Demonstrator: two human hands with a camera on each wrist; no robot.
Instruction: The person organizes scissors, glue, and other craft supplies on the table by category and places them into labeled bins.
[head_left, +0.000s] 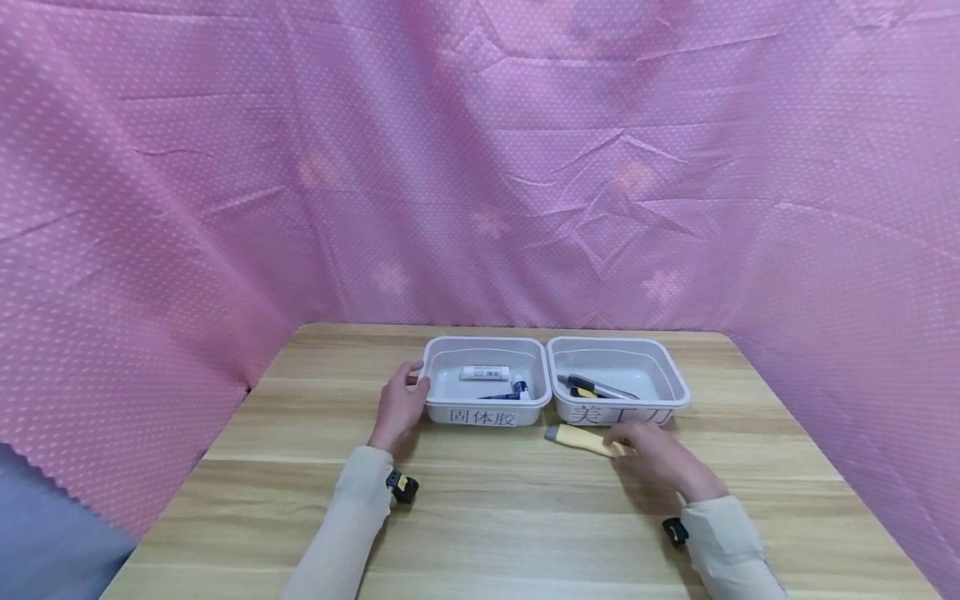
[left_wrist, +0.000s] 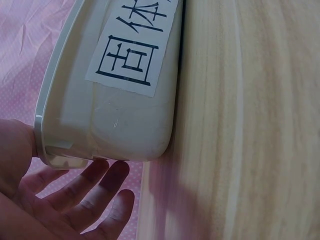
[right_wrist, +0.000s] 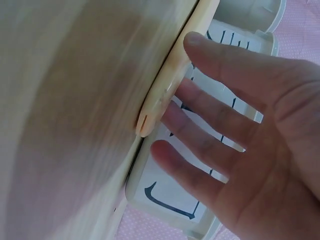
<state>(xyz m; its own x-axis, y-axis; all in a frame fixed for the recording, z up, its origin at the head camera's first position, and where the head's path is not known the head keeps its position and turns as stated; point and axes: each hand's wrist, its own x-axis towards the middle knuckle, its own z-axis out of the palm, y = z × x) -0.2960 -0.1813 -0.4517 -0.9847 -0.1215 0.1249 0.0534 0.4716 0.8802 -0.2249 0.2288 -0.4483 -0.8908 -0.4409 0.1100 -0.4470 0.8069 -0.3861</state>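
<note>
A pale yellow utility knife (head_left: pixel 581 439) with a grey end lies on the table in front of the right box. My right hand (head_left: pixel 656 454) is at its right end; in the right wrist view the thumb (right_wrist: pixel 197 42) is on one side of the knife (right_wrist: pixel 165 85) and the fingertips reach its other side. At the left white box (head_left: pixel 483 417), my left hand (head_left: pixel 401 407) rests against the left end. In the left wrist view its loosely spread fingers (left_wrist: pixel 92 195) touch the outer wall under the rim, with the thumb side up at the rim.
A second white box (head_left: pixel 667 367) stands right beside the first, holding a black-and-silver pen-shaped tool (head_left: pixel 600 387) and a yellow-and-black item. Inside the left box lie a white glue stick (head_left: pixel 483 372) and a blue-and-white tube (head_left: pixel 521 388). A pink curtain (head_left: pixel 480 208) hangs behind the wooden table (head_left: pixel 487 517).
</note>
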